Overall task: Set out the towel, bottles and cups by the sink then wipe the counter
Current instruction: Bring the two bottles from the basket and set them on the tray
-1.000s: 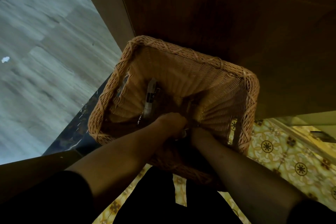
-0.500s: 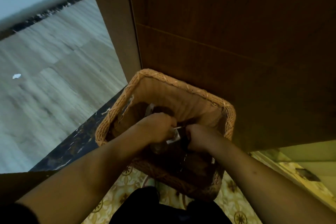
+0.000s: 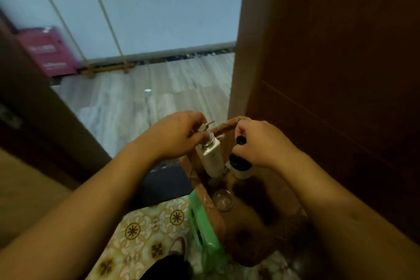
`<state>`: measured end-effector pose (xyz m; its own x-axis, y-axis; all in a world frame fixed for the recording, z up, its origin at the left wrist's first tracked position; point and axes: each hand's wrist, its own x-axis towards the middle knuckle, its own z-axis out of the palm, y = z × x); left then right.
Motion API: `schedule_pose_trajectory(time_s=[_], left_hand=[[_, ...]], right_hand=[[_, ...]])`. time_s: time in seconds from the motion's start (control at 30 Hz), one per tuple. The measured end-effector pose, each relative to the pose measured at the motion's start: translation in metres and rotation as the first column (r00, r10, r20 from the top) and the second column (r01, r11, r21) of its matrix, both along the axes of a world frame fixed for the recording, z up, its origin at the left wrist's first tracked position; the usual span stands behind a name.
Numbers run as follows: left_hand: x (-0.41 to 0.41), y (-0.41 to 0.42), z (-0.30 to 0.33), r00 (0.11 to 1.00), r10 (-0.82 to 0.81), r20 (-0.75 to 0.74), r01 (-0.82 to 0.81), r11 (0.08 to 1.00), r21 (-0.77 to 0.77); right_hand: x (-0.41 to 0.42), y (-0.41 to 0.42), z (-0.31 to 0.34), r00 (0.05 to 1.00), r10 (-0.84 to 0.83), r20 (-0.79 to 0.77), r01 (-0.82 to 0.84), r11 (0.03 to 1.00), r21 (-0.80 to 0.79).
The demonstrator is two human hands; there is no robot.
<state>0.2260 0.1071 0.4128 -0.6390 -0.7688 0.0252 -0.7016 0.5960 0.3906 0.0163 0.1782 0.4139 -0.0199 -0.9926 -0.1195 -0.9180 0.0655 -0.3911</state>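
Note:
My left hand [image 3: 176, 136] grips a white pump bottle [image 3: 212, 158] by its neck and holds it above a woven wicker basket [image 3: 261, 234]. Beside it, my right hand [image 3: 264, 141] holds a second white bottle with a black pump top [image 3: 241, 165] by its head. Both bottles hang over the basket. A clear glass cup [image 3: 223, 200] sits inside the basket below them. The rest of the basket's inside is dark.
A green plastic item [image 3: 204, 232] leans against the basket's left side. A dark wooden door [image 3: 341, 75] stands to the right. Patterned tiles [image 3: 145, 234] lie under me, and wood-look flooring [image 3: 147, 102] lies beyond the doorway. A pink box [image 3: 48, 52] is at far left.
Both hands have come up out of the basket, each lifting a pump bottle. The view has tilted up toward the doorway.

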Motion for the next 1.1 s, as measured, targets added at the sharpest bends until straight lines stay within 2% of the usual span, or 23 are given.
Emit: schedule_pose_trajectory(time_s=[0.17,0.3,0.43,0.6,0.83,1.1], left_hand=[[0.087,0.041,0.039,0.964,0.26,-0.045,-0.262,0.964,-0.047],[0.165,0.077,0.054,0.893,0.446,-0.054,-0.449,0.89,-0.073],[0.251,0.122,0.057,0.793,0.607,-0.048,-0.608,0.785,-0.117],[0.367,0.182,0.052,0.643,0.765,-0.045,-0.765,0.636,-0.104],[0.537,0.272,0.036,0.416,0.908,-0.052,-0.907,0.411,-0.086],[0.704,0.338,0.015,0.242,0.97,-0.024,-0.97,0.241,-0.018]], right_hand=[[0.071,-0.014,0.027,0.984,0.178,0.024,-0.175,0.98,-0.093],[0.147,-0.02,0.035,0.932,0.358,0.052,-0.35,0.928,-0.125],[0.236,-0.021,0.035,0.842,0.536,0.059,-0.525,0.84,-0.138],[0.364,-0.011,0.031,0.686,0.724,0.074,-0.715,0.689,-0.121],[0.561,0.025,0.016,0.518,0.855,-0.017,-0.853,0.515,-0.08],[0.757,0.062,0.002,0.361,0.932,0.015,-0.932,0.362,-0.034]])
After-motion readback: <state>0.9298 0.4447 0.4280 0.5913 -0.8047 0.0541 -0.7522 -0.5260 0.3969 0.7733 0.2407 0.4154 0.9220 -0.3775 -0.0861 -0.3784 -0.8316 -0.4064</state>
